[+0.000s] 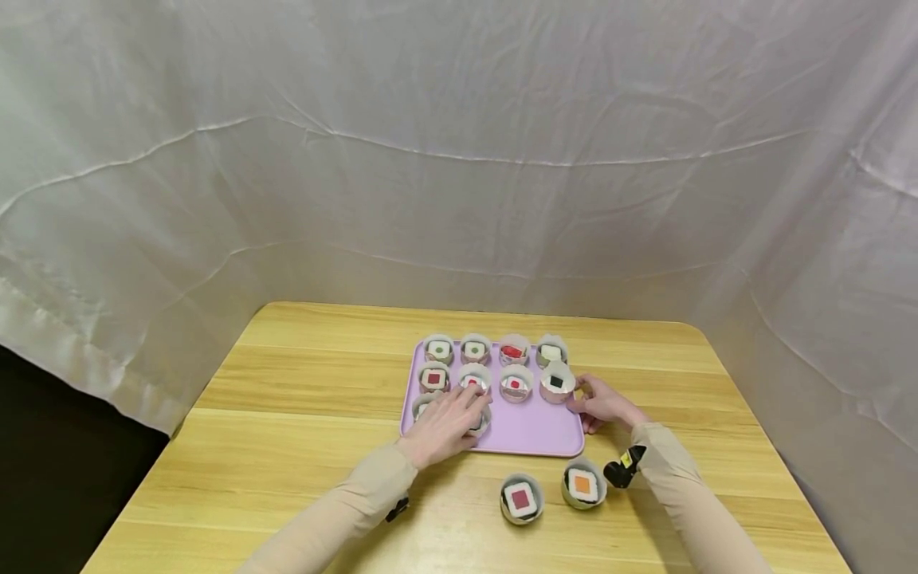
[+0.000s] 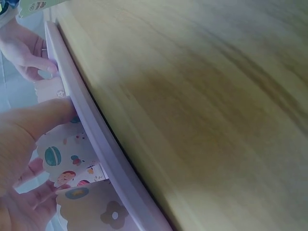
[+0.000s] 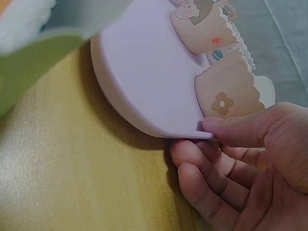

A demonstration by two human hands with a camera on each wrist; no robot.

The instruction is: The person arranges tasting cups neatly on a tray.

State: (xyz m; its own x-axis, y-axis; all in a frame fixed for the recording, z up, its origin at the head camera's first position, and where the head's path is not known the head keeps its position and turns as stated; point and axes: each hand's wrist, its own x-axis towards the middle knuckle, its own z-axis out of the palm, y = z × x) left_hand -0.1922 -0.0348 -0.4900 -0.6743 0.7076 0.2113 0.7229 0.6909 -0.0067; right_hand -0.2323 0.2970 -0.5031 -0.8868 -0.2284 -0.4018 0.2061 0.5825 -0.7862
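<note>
A lilac tray (image 1: 534,426) holds rows of scalloped paper cups, each with a square white sushi-like piece inside. My left hand (image 1: 446,422) reaches over the front left of the tray and grips a patterned paper cup (image 2: 72,149). Its thumb is at the tray's front rim, the fingers behind the cup; the hand partly hides this cup and its neighbour in the head view. At the tray's right side, my right hand (image 1: 602,401) pinches the rim, thumb on top and fingers beneath. Close to that thumb stands a cup with a flower print (image 3: 231,91).
Two more filled cups stand on the wooden table (image 1: 301,446) in front of the tray: one with a dark red centre (image 1: 520,499), one with an orange centre (image 1: 583,484) near my right wrist. Pale curtains (image 1: 459,199) enclose the back and sides.
</note>
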